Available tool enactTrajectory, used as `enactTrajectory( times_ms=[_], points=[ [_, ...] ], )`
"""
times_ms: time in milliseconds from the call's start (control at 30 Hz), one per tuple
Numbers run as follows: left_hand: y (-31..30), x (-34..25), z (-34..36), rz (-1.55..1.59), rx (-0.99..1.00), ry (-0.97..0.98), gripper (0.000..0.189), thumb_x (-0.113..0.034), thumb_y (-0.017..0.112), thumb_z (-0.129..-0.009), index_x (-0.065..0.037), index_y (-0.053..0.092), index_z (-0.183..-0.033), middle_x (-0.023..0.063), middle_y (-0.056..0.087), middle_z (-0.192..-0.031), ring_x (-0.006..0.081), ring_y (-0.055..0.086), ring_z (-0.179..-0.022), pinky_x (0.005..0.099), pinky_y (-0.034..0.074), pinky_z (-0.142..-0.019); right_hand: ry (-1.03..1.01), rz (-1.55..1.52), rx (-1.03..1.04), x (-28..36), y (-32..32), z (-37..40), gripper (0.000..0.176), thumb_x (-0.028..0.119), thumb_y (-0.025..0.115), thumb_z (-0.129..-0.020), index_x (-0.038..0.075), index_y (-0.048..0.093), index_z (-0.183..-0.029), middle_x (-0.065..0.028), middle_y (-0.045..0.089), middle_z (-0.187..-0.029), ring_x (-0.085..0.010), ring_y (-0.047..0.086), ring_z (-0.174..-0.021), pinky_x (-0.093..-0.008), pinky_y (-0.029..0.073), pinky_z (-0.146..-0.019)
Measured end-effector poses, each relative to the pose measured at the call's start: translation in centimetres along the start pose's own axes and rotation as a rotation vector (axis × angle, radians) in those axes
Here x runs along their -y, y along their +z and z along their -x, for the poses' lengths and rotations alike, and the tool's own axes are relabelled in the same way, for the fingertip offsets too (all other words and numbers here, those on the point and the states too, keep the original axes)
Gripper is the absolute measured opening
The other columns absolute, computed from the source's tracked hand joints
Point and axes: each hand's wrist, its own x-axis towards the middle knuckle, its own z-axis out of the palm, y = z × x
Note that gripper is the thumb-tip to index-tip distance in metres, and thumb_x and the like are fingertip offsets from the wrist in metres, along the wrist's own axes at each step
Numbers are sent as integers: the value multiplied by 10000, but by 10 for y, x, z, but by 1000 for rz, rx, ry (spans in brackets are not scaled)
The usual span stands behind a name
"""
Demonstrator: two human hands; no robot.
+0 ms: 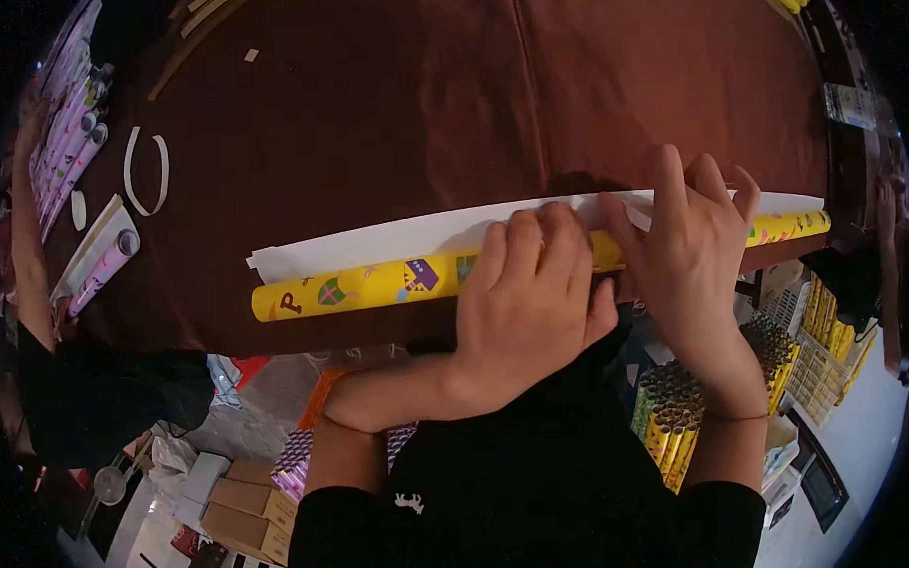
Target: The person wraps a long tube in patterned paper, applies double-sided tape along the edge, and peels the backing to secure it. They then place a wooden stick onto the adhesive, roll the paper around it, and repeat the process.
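A yellow roll of patterned wrapping paper [354,287] lies across the near side of the table, with a white sheet edge [376,233] showing along its far side. My left hand [526,292] bends its fingers over the middle of the roll, the thumb on the near side. Further right, my right hand [694,247] has its fingers raised and spread. Its thumb reaches toward the white sheet, beside a small white piece [638,212]. Part of the roll is hidden behind both hands.
Thin white paper bands [160,176] lie on the brown tabletop [381,101]. Pink rolls [107,270] and another person's arm [37,269] are at left. Below the table stand cardboard boxes [246,512], bundled yellow rolls [674,447] and a white crate [819,382].
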Motion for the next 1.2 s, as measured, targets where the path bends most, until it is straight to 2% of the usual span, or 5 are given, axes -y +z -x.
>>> enactTrajectory(
  times_ms=[67,500,700,933,1200],
  points=[
    [10,-9,-5,120,-61,1,452,-274,621,-803,111,636,-1040,230,579,-1114,341,538,-936,441,463,-812,-37,-10,-2,-2,0,0,418,210,769,-782,3,532,-1057,-46,577,-621,-250,560,-738,-433,370,-855],
    [13,-11,-8,75,-14,8,451,-301,582,-807,87,650,-1026,186,585,-1123,321,550,-947,420,485,-838,-89,-343,126,-33,-26,0,306,253,745,-801,77,551,-961,-34,607,-689,-253,573,-775,-426,364,-815],
    [9,-11,-9,33,0,10,501,-279,547,-821,107,632,-1129,180,584,-1141,322,558,-937,426,496,-831,89,-445,263,-86,-36,17,304,217,776,-799,27,604,-961,-53,643,-879,-263,578,-904,-431,287,-1008],
    [12,-12,-8,-22,23,8,482,-270,488,-847,91,645,-1125,160,589,-1154,317,550,-941,419,493,-831,120,-162,43,-120,-15,38,476,296,864,-682,54,598,-994,-44,611,-770,-261,578,-862,-405,320,-979],
    [12,-12,-6,-102,65,27,496,-280,434,-885,77,645,-1157,154,573,-1173,310,513,-998,417,482,-855,119,-61,-87,-107,-4,35,386,310,830,-728,82,570,-899,-21,611,-690,-246,586,-816,-436,351,-938]
  ],
)
